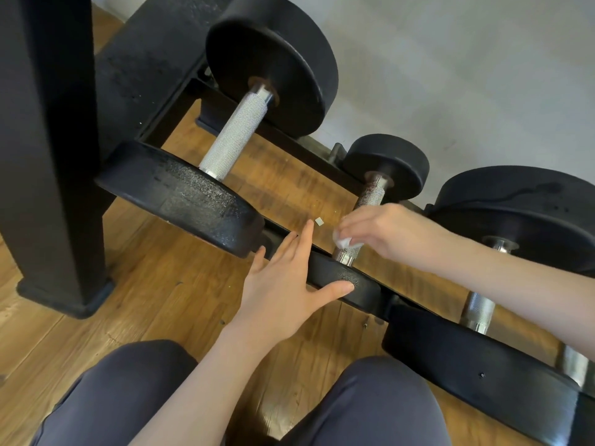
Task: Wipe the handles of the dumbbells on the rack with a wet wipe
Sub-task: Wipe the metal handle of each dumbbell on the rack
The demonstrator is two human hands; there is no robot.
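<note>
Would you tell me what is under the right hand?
The right hand pinches a white wet wipe against the small dumbbell's handle. The handle's middle is covered by the hand.

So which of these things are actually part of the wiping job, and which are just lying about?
Part of the job:
wet wipe, held in the right hand
small dumbbell, its handle being wiped
left hand, steadying its near weight
big dumbbell
right-side dumbbell
rack

Just lying about:
small scrap on the wooden floor
</note>
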